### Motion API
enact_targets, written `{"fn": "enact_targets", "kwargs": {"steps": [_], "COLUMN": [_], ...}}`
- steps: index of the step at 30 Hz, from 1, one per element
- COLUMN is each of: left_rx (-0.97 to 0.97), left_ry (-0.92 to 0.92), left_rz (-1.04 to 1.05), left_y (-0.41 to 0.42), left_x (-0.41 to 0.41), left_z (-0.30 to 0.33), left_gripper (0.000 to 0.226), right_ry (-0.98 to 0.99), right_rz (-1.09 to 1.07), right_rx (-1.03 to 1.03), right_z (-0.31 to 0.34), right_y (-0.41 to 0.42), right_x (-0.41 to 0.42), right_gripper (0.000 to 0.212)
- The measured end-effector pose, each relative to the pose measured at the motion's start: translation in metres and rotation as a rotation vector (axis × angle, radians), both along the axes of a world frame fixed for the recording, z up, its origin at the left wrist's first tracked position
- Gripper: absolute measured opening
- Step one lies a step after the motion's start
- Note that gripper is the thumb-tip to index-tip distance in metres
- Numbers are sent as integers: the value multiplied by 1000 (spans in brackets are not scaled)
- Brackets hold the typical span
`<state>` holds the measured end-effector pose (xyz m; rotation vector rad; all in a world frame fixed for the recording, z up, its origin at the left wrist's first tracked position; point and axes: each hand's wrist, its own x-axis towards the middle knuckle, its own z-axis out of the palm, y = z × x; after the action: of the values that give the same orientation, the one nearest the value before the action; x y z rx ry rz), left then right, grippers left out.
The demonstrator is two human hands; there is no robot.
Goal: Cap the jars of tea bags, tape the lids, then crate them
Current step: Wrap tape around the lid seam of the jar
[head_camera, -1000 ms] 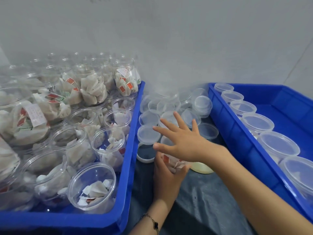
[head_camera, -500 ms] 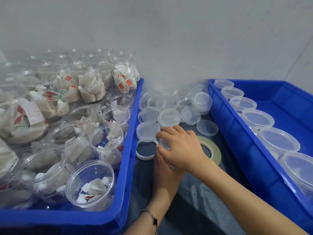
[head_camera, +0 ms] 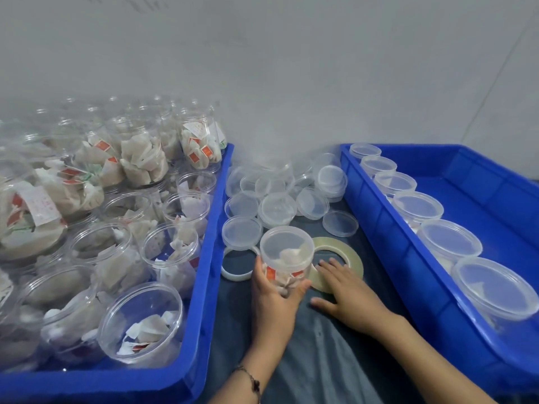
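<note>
Capped jar (head_camera: pixel 284 258): clear plastic, tea bags inside, clear lid seated on top; stands upright on the worktop (head_camera: pixel 335 360) between the two crates. Left hand (head_camera: pixel 272 295) curls round its lower body from the near side, thumb on the right of the jar, fingers on the left.

Tape roll (head_camera: pixel 347 268): pale, lies flat just right of the jar. Right hand (head_camera: pixel 350 293) rests on it, fingers straight and slightly spread, fingertips reaching the near rim and the hole of the roll.

Second tape ring (head_camera: pixel 233 272): white, flat, just left of the jar, partly under a loose lid.

Loose lids (head_camera: pixel 274 208): clear, round, heaped and scattered behind the jar, between the crates.

Left crate (head_camera: pixel 201 290): blue, packed with open jars (head_camera: pixel 140 319) of tea bags, some lying tilted in a second layer at the far side.

Right crate (head_camera: pixel 388 249): blue, one row of lidded jars (head_camera: pixel 449 242) along its left wall; whether these lids are taped cannot be told.

Bracelet (head_camera: pixel 250 380): thin, dark, on the left wrist.

Worktop cover: dark grey cloth.
</note>
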<state>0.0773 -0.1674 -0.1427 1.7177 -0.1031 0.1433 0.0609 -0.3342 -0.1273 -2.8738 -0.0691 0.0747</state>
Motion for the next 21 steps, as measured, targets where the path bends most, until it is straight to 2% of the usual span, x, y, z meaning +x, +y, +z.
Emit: {"fn": "enact_targets", "kwargs": {"steps": [3, 6, 11, 14, 17, 21], "left_rx": [-9, -40, -200, -184, -119, -12], "left_ry": [-13, -16, -56, -58, -38, -10], "left_rz": [11, 76, 278, 362, 335, 184], "left_y": [-1, 2, 6, 6, 6, 4], "left_x": [3, -1, -7, -3, -3, -2], "left_z": [-5, -2, 10, 9, 7, 3], "left_gripper": [98, 93, 111, 104, 99, 100], "right_ry": [-167, -234, -331, -470, -590, -735], "right_rz": [-62, -106, -222, -218, -211, -248], "right_rx": [-66, -189, -276, -266, -197, -104], "right_z": [-3, 4, 10, 6, -2, -2], "right_y": [0, 6, 15, 11, 7, 7], "right_x": [-3, -4, -12, -22, -34, -45], "right_gripper": [56, 43, 42, 40, 43, 36]}}
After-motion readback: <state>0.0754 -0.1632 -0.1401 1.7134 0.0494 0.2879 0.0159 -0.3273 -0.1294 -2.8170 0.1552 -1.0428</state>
